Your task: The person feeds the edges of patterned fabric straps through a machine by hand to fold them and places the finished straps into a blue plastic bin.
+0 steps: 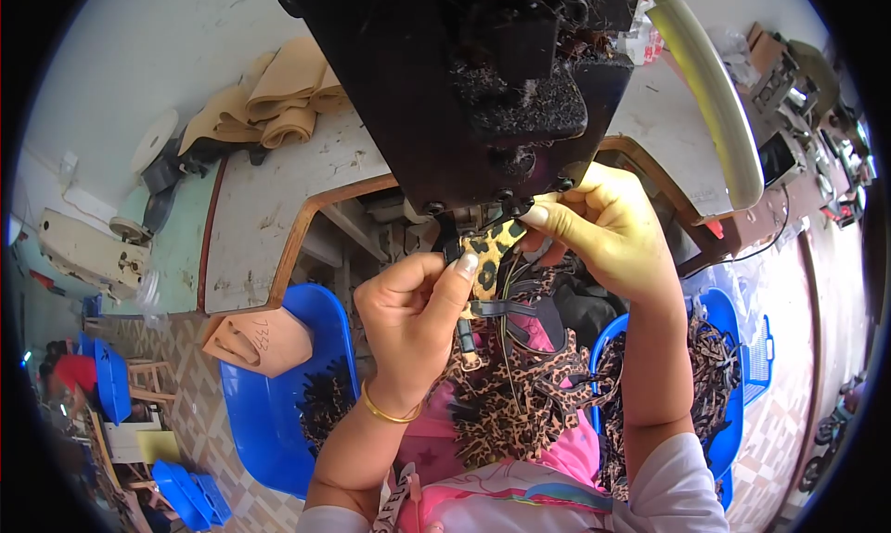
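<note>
My left hand point(413, 306) pinches a leopard-print strap piece point(485, 271) with black edging between thumb and fingers. On the other side, my right hand point(594, 227) grips the upper right end of the same piece with thumb and fingertips. Its upper edge lies right under the head of a black machine point(501, 97), which looks like a sewing machine. Where the piece meets the machine's working point is hard to make out. Black bands and a small buckle-like part point(466, 333) hang below my left thumb. More leopard-print straps point(510, 412) lie heaped on my lap.
A blue tub point(269, 440) with a cardboard piece point(258, 341) on its rim stands at left. Another blue tub point(729, 440) at right holds strips. Tan sheet rolls point(278, 92) lie on the worktable point(269, 190). A yellowish lamp point(710, 97) hangs beside the machine.
</note>
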Motion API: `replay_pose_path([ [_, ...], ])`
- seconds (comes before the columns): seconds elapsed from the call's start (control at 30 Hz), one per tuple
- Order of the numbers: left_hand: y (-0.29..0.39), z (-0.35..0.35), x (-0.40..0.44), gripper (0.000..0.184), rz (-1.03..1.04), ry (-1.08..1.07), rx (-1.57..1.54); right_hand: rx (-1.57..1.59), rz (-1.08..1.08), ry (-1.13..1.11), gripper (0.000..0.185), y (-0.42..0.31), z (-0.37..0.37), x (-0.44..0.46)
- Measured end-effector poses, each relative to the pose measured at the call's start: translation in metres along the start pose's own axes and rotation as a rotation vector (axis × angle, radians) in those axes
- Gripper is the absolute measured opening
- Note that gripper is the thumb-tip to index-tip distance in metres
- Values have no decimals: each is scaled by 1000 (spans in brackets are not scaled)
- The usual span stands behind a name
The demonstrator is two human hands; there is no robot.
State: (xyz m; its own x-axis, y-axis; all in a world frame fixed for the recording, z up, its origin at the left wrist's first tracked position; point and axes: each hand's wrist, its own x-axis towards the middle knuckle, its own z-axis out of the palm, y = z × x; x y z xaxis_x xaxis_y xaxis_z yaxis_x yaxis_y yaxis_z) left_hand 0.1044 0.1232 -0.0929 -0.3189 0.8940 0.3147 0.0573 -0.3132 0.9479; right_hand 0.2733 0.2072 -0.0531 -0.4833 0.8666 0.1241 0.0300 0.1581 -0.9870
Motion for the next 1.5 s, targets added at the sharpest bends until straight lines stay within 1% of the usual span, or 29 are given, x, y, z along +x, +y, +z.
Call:
replay_pose_path([
  [0.23, 6, -16, 5, 27, 85, -41, 239, -45, -111, 76, 18, 4, 10, -10],
  [0.33, 4, -25, 4, 26, 107, -51, 269, 28, -96, 94, 24, 6, 21, -10],
  [0.43, 2, -34, 0, 26, 111, -61, 289, 8, -60, 141, 29, 5, 31, -11],
  [0.5, 1, -40, -5, 19, 80, -50, 286, 7, -50, 192, 28, 7, 40, -12],
  [0.53, 1, -43, -10, 16, 59, -44, 286, -27, -74, 207, 27, 12, 42, -13],
  [0.6, -1, -41, -16, 12, 105, 6, 235, -95, -120, 233, 26, 21, 46, -14],
  [0.63, -2, -41, -22, 10, 118, 32, 210, -159, -173, 306, 31, 28, 48, -16],
  [0.67, -5, -46, -29, 7, 154, 68, 245, -215, -238, 276, 28, 28, 47, -25],
  [0.73, 5, -69, -40, 9, 209, 109, 528, -400, -449, 207, 23, 10, 51, -52],
  [0.77, 8, -81, -49, 15, 122, 133, 656, -469, -571, 87, 20, 1, 50, -68],
  [0.8, 9, -90, -52, 23, 169, 125, 770, -513, -649, 22, 17, -11, 55, -87],
  [0.83, 9, -102, -58, 25, 140, 118, 860, -551, -728, -43, 16, -24, 59, -106],
  [0.9, 2, -131, -74, 28, 73, 118, 1026, -548, -653, -55, 18, -50, 67, -138],
  [0.93, -6, -146, -84, 29, 34, 133, 1101, -526, -540, -63, 19, -60, 65, -151],
  [0.97, -3, -155, -92, 26, -137, 101, 1183, -496, -508, -141, 20, -65, 57, -156],
  [1.0, -4, -169, -100, 24, -257, 52, 1185, -466, -473, -218, 22, -71, 49, -161],
  [1.03, -7, -186, -110, 22, -373, 15, 1188, -431, -532, -366, 23, -70, 30, -156],
  [1.07, -8, -203, -120, 20, -493, -28, 1184, -343, -620, -353, 14, -60, 29, -153],
  [1.1, -8, -217, -126, 17, -556, 31, 1074, -259, -711, -344, 5, -49, 28, -149],
  [1.13, -9, -228, -131, 17, -479, 164, 881, -181, -802, -337, 6, -39, 27, -145],
  [1.2, -11, -243, -140, 19, -318, 418, 484, -441, -455, -136, 9, -31, 24, -150],
  [1.23, -7, -245, -140, 21, -275, 517, 396, -484, -333, -124, 13, -2, 25, -135],
  [1.3, -14, -257, -147, 22, -180, 618, 436, -579, -86, -110, 26, 54, 28, -106],
  [1.33, -20, -268, -153, 22, -128, 679, 469, -871, -126, -244, 31, 88, 22, -106],
  [1.37, -32, -283, -162, 22, -93, 664, 600, -996, -42, -361, 37, 118, 22, -114],
  [1.4, -41, -294, -174, 21, -208, 630, 776, -959, -24, -436, 40, 147, 20, -125],
  [1.43, -57, -307, -187, 19, -229, 533, 963, -871, 6, -441, 43, 164, 23, -134],
  [1.47, -71, -310, -198, 18, -294, 438, 961, -857, -19, -422, 40, 177, 25, -142],
  [1.5, -91, -326, -218, 17, -385, 256, 1178, -880, 26, -452, 38, 180, 25, -146],
])
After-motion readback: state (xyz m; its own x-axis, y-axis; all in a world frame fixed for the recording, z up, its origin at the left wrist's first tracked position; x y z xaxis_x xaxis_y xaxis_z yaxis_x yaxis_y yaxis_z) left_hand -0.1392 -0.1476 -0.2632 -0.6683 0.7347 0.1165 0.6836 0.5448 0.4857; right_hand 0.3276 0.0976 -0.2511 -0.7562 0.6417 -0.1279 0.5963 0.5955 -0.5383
